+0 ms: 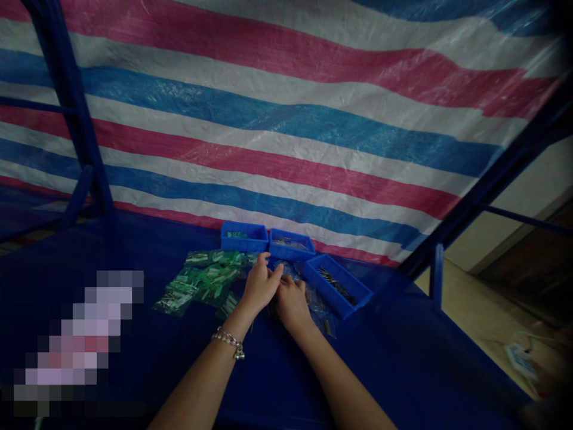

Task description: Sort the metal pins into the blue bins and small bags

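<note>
My left hand (262,285) and my right hand (292,304) meet over the dark blue table top (134,263), their fingers curled close together. Whatever lies between them is hidden, though transparent plastic bags (321,312) of small metal parts lie under and beside my right hand. To the left of my left hand spreads a heap of small green-tinted bags (203,279). Three blue plastic bins stand just beyond: one (244,237) with green-bagged parts, one (291,245) with small items, and one (338,285) holding dark metal pins. A chain bracelet (230,342) circles my left wrist.
A pink, blue and white striped tarp (268,143) hangs behind the table on blue metal posts (67,101). A pixelated patch (76,340) covers part of the table's left side. The table's right edge drops to a floor holding a white power strip (521,361).
</note>
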Motion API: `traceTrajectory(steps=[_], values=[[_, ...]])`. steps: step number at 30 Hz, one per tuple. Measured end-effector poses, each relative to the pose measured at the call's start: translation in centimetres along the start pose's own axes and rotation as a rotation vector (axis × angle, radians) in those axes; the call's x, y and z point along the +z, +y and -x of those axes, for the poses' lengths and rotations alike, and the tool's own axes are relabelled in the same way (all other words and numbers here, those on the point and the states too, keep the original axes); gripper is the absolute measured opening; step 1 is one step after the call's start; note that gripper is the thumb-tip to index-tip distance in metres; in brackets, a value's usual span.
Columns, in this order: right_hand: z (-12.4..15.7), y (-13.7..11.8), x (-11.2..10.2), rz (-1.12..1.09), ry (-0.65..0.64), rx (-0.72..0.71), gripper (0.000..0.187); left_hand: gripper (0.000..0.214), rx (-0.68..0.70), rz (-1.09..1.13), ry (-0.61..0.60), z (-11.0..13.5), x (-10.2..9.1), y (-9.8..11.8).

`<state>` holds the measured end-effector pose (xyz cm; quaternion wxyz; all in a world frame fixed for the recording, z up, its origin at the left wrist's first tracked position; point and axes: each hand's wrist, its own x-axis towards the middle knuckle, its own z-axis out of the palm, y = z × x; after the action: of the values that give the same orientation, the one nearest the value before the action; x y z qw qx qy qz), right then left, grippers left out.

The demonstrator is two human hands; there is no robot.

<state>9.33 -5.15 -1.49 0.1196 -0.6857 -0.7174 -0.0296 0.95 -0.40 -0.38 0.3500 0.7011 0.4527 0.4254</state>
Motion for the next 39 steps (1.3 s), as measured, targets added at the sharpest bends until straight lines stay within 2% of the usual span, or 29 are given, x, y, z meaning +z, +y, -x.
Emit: traceTrajectory(steps=[13, 29, 39], values=[[-0.01, -0.12, 0.03, 0.04, -0.043, 0.02, 0.053, 0.04, 0.033, -0.037, -0.004, -0.02, 0.2, -0.22], [0.07, -0.13, 0.12, -0.002, -0.004, -0.005, 0.053, 0.041, 0.056, -0.063, 0.003, 0.0, 0.24, -0.4], [-0.02, -0.34, -0.04, 0.039, -0.032, 0.021, 0.052, 0.039, 0.053, -0.048, 0.014, 0.02, 0.19, -0.29]])
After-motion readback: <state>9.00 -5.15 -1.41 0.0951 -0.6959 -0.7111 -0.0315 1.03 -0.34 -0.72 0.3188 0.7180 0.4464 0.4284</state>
